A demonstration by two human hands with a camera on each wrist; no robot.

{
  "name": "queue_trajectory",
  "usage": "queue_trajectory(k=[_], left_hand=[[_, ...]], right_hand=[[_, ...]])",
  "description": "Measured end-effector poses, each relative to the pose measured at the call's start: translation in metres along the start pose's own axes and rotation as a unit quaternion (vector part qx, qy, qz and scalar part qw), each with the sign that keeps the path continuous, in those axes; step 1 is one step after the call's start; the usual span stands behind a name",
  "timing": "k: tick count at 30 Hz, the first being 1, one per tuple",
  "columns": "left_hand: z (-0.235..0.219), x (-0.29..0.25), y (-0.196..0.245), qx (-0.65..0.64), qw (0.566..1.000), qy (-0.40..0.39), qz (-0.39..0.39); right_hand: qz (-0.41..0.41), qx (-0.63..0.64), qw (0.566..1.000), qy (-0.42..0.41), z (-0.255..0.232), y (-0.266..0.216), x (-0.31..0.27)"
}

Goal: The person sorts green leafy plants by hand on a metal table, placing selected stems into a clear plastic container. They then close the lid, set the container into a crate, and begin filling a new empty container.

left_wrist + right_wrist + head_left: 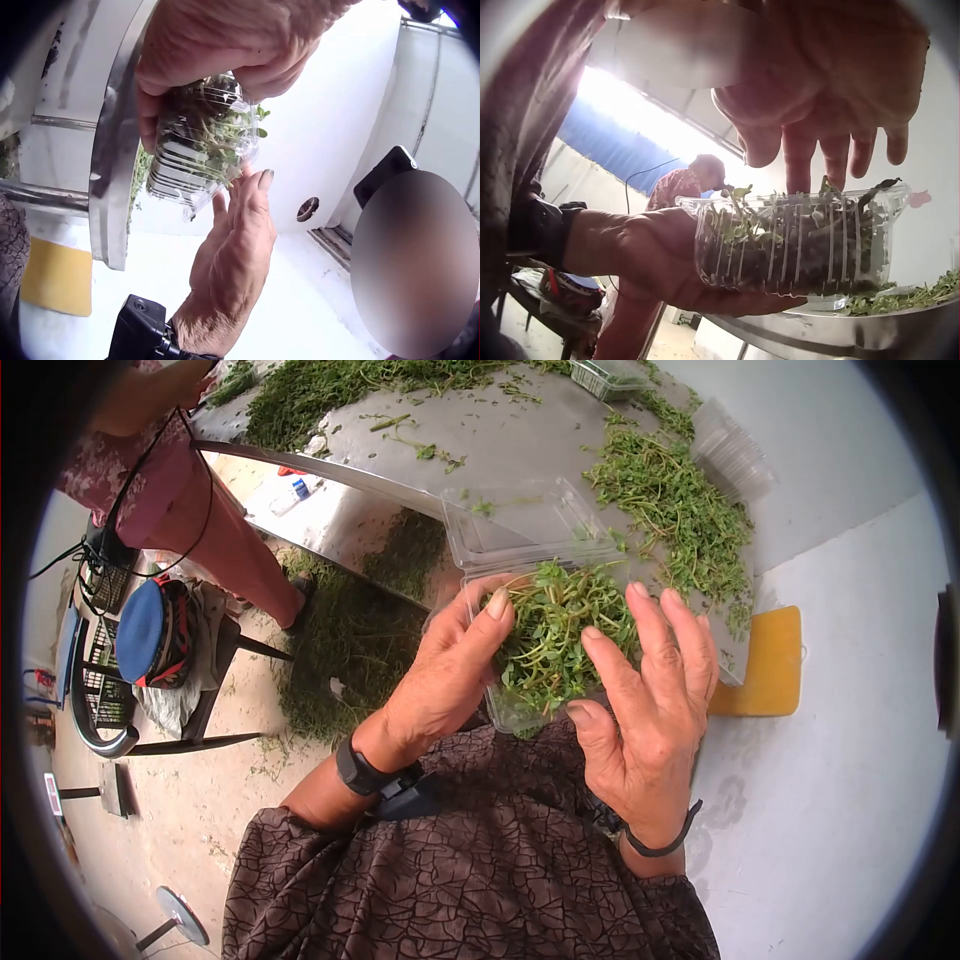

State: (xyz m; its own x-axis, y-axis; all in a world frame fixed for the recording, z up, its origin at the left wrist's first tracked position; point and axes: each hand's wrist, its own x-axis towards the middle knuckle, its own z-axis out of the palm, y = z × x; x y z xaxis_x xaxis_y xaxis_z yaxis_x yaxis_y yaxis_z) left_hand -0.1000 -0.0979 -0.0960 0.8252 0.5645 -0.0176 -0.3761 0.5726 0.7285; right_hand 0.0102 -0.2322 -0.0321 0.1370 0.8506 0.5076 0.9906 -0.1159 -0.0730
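Note:
A clear plastic clamshell box (795,279) is packed with leafy green stems (560,635). Its hinged lid (520,525) stands folded back on the far side. My left hand (445,665) grips the box from the left, thumb over the rim at the greens and palm under the base in the right wrist view. On the other side, my right hand (655,705) has its fingers spread, with fingertips right at the greens and the box's right edge. Some sprigs poke above the rim.
Loose greens (680,510) lie along the right of the metal table (400,450), with a bigger heap (340,400) at the back. Stacked clear lids (735,450) lean by the wall. A yellow stool (765,660) stands right; another person (200,500) stands left near a chair (100,730).

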Motion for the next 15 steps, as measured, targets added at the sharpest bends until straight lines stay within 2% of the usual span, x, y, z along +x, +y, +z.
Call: queue_trajectory(k=[6, 15], left_hand=[[-0.002, 0.001, -0.006, 0.018, 1.000, -0.002, -0.006], [0.000, 0.002, -0.009, 0.008, 1.000, -0.009, -0.001]], right_hand=[[0.014, -0.003, 1.000, -0.020, 0.007, -0.002, 0.006], [-0.031, 0.051, 0.994, -0.087, 0.015, -0.009, 0.013]])
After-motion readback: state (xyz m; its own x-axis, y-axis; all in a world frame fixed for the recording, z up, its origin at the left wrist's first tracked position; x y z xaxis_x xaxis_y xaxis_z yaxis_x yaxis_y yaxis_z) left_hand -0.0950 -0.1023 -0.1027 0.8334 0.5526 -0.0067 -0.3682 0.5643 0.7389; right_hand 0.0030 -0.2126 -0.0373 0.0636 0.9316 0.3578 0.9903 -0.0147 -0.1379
